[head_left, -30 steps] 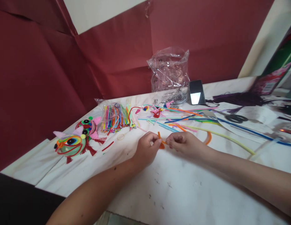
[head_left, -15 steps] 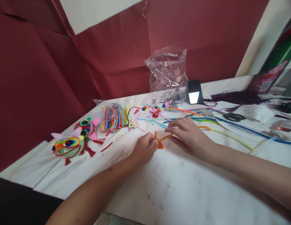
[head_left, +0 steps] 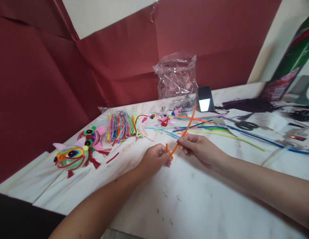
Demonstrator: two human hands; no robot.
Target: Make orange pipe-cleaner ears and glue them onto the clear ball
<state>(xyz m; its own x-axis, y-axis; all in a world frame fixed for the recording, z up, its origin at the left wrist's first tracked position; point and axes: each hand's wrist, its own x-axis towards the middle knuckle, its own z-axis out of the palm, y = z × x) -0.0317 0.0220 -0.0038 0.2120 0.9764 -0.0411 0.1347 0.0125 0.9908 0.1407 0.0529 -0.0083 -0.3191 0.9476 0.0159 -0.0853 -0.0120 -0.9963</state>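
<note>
Between my hands, above the white table, is an orange pipe cleaner. My left hand is closed on its bent end, where a short piece sticks up and part of the orange is hidden by my fingers. My right hand pinches the same pipe cleaner midway between thumb and fingers, and its long free end points up and away. Behind my hands lie loose pipe cleaners in several colours, among them a blue pipe cleaner and a yellow pipe cleaner.
At left stand two colourful animal-face ornaments with red tassels. A bag of pipe cleaners, a clear plastic bag and a dark box-like object with a bright face are farther back. Scissors and purple tassels lie right.
My right hand has turned and now pinches the orange pipe cleaner closer to its middle. The long end has swung from pointing right to pointing up. My left hand keeps its hold.
</note>
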